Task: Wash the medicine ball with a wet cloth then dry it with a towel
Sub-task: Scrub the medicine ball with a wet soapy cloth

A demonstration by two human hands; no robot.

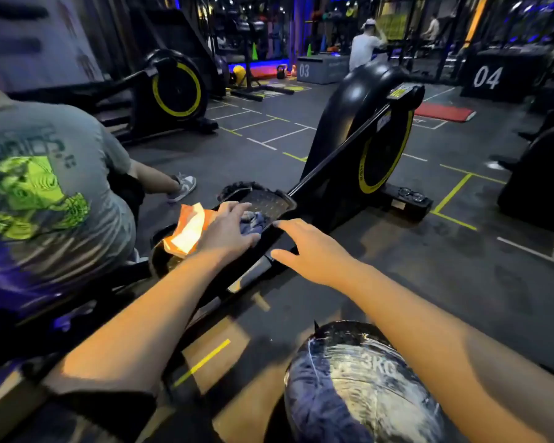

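At far left a person in a grey printed T-shirt [42, 187] sits with their back to us. Next comes an orange-and-white cloth [187, 230] on the rowing machine's seat [263, 203]. Our left hand [227, 230] lies on a dark blue cloth [253, 222] there, fingers curling onto it. Our right hand [311, 247] hovers beside, fingers spread apart, holding nothing. The wet black 3KG medicine ball [368, 385] sits on our lap at lower right.

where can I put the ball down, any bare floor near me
Bare dark floor lies right of the right hand, between the rowing machine's rail and the white floor line, just ahead of the medicine ball. The left is crowded: the left hand is on a dark cloth on the footplate, with an orange cloth and a seated person beside it.
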